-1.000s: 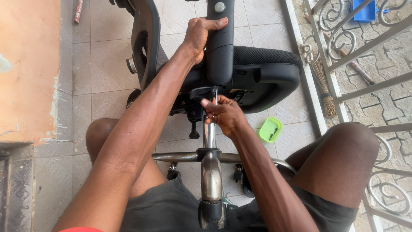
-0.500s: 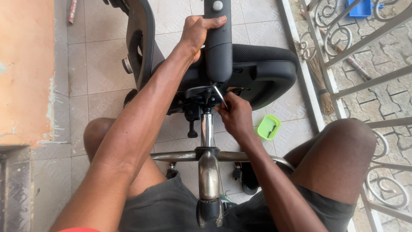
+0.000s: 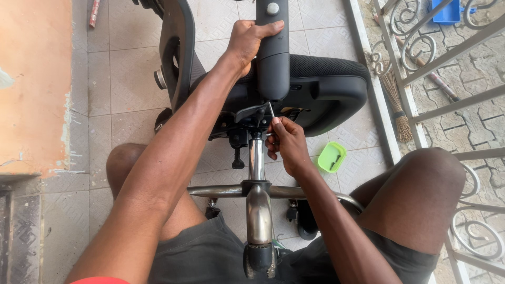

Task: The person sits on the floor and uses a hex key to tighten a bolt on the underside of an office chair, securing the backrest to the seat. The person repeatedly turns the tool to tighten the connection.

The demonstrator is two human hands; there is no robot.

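A black office chair lies on its side in front of me, its underside and chrome gas column facing me. My left hand grips the chair's black armrest near its top. My right hand pinches a thin metal hex key whose tip sits in the black mechanism under the seat. The chrome star base with its castors rests between my knees.
A small green tray with dark screws lies on the tiled floor right of the chair. An ornate metal railing runs along the right, a broom leaning by it. An orange wall stands at left.
My right hand has shifted slightly with the hex key at the seat mechanism. The left hand keeps its grip on the armrest. The camera view has moved a little.
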